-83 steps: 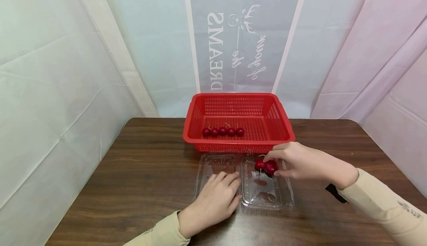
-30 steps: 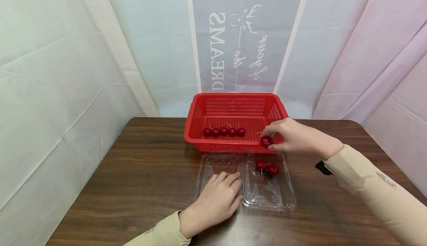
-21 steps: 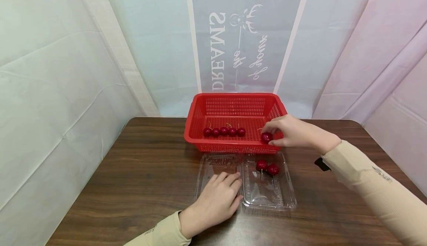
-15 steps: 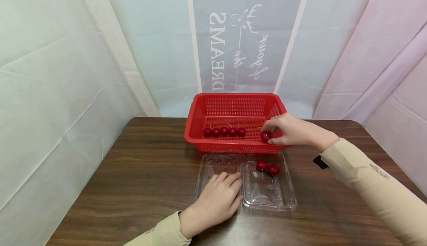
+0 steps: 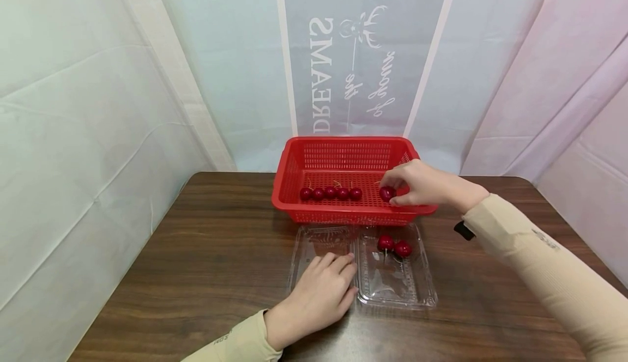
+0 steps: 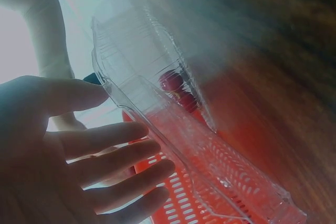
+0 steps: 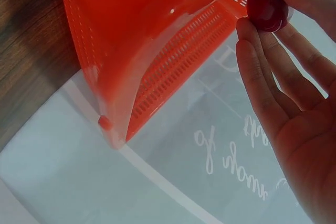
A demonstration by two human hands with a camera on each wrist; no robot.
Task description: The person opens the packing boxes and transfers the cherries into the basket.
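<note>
My right hand (image 5: pixel 422 186) pinches a dark red cherry (image 5: pixel 387 193) between thumb and fingertips, inside the right part of the red basket (image 5: pixel 282 187). In the right wrist view the same cherry (image 7: pixel 266 6) shows up close against the thumb and fingers. A row of several cherries (image 5: pixel 330 193) lies along the basket floor, left of that hand, stems pointing back. My left hand (image 5: pixel 319 296) rests on the left half of a clear plastic clamshell box (image 5: pixel 392 296), its fingers fairly straight at the middle fold. Two cherries (image 5: pixel 394 246) lie in the box's right half.
The brown wooden table (image 5: pixel 206 253) carries everything, with the clamshell box directly in front of the basket. A pale cloth (image 5: pixel 235 67) with printed lettering hangs behind the basket, and white cloth walls (image 5: pixel 88 133) close in both sides.
My right hand has picked one cherry out of the clamshell box, carried it over the basket's front rim and, lately, a little further back and left. My left hand has stayed put.
</note>
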